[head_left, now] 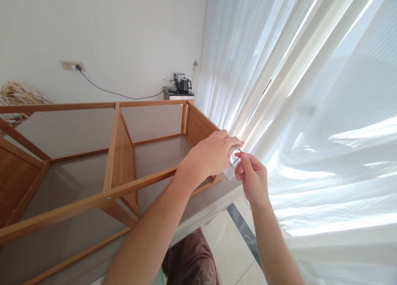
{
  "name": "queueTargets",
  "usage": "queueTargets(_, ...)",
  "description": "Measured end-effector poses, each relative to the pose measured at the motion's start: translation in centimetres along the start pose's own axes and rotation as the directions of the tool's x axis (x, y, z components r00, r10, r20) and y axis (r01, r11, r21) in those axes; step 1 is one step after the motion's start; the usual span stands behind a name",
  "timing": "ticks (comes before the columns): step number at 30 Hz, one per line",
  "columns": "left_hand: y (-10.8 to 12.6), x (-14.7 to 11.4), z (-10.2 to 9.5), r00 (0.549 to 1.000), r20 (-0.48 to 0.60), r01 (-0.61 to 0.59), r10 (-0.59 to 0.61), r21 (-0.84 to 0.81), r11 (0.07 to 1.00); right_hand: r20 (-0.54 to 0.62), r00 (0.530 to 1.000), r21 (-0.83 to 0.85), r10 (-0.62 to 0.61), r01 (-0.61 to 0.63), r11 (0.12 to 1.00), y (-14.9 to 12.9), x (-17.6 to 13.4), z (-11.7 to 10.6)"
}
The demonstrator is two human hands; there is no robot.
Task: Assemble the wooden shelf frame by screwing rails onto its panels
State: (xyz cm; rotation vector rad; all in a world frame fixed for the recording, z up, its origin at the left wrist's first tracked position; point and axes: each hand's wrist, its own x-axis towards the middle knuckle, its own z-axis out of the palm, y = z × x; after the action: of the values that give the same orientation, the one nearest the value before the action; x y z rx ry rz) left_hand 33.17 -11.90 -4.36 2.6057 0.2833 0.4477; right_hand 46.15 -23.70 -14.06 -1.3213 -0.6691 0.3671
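Observation:
A wooden shelf frame (161, 174) with panel boards lies on a grey-white covered surface. My left hand (214, 150) is closed over the frame's right end, its fingers bent around the near corner, which it mostly hides. Just to the right of it, my right hand (252, 173) pinches a thin, dark hex key (236, 161) between thumb and index finger. One end of the key points toward the corner under my left fingers; whether it sits in a bolt there is hidden. A metal bolt fitting (108, 198) shows in the near rail, farther left.
White sheer curtains (325, 111) hang close on the right. Behind the frame, a black kettle (185, 84) stands on a small cabinet, with a cord (118, 94) running to a wall socket (72, 65). Dried stalks (21, 94) stand at far left. My leg (192, 260) is below.

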Motion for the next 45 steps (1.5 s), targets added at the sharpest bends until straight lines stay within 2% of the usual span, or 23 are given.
queueTargets(9, -0.2, 0.2, 0.2, 1.000, -0.012, -0.020, 0.021, 0.038, 0.999, -0.022, 1.000, -0.028, -0.018, 0.018, 0.999, 0.7, -0.4, -1.7)
queueTargets(15, -0.2, 0.0, 0.1, 0.999, -0.030, -0.014, 0.017, 0.097, 0.995, -0.009, 1.000, -0.073, 0.020, -0.021, 0.997, 3.0, -0.1, -4.6)
queueTargets(19, 0.8, 0.4, 0.2, 0.999, -0.048, -0.009, 0.020, 0.221, 0.975, 0.027, 0.997, -0.186, 0.065, -0.059, 0.981, 4.5, 0.5, -6.1)
queueTargets(23, 2.1, 1.5, 0.9, 0.994, -0.107, 0.061, -0.015, 0.441, 0.896, 0.089, 0.990, -0.272, 0.114, -0.086, 0.958, 5.6, 2.1, -6.0)
queueTargets(25, 2.4, 2.0, 1.4, 0.989, -0.144, 0.089, -0.019, 0.495, 0.864, 0.124, 0.983, -0.274, 0.132, -0.094, 0.957, 6.2, 3.3, -5.6)
queueTargets(30, 2.1, 2.3, 1.9, 0.982, -0.189, 0.105, -0.015, 0.476, 0.873, 0.246, 0.957, -0.272, 0.151, -0.082, 0.959, 7.7, 6.2, -4.9)
queueTargets(34, 1.8, 2.3, 1.7, 0.981, -0.190, 0.109, -0.023, 0.457, 0.883, 0.328, 0.928, -0.349, 0.176, -0.054, 0.935, 8.5, 8.0, -4.5)
queueTargets(39, 1.8, 2.2, 1.8, 0.978, -0.208, 0.121, -0.032, 0.434, 0.893, 0.409, 0.896, -0.531, 0.174, 0.079, 0.844, 9.3, 11.0, -3.5)
queueTargets(42, 2.1, 1.6, 1.5, 0.972, -0.235, 0.104, -0.011, 0.387, 0.916, 0.470, 0.864, -0.656, 0.181, 0.205, 0.727, 10.2, 12.9, -2.7)
queueTargets(45, 2.8, -0.4, 1.1, 0.945, -0.321, 0.062, 0.054, 0.340, 0.939, 0.518, 0.834, -0.740, 0.188, 0.327, 0.588, 11.3, 14.5, -1.8)
